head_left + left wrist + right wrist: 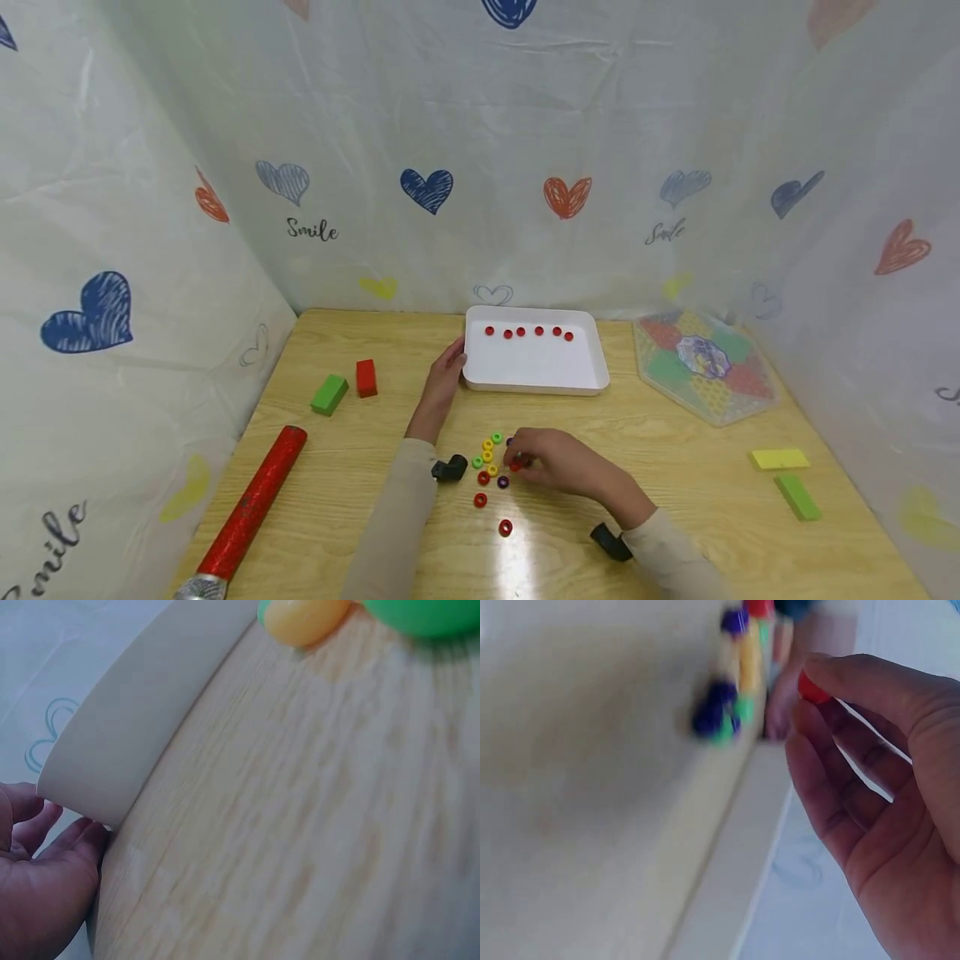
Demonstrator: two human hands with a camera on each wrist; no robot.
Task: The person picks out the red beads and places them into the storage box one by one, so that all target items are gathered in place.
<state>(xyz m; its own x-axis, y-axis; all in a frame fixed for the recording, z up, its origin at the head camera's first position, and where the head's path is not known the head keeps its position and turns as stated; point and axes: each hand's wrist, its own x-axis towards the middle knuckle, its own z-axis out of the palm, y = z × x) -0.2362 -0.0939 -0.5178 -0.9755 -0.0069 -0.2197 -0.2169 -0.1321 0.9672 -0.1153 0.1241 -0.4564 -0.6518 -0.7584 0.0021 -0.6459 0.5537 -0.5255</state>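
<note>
A white tray stands at the back of the table with a row of several small red beads along its far side. My left hand grips the tray's left side; in the left wrist view its fingers are at the tray's corner. My right hand pinches a red bead between thumb and fingertips, over the table in front of the tray. Beside it lies a loose cluster of ring-shaped beads, among them yellow, green, purple and red ones.
At the left are a red block, a green block and a long red glittery tube. A clear hexagonal case lies at the back right. Nearer on that side are a yellow block and another green block.
</note>
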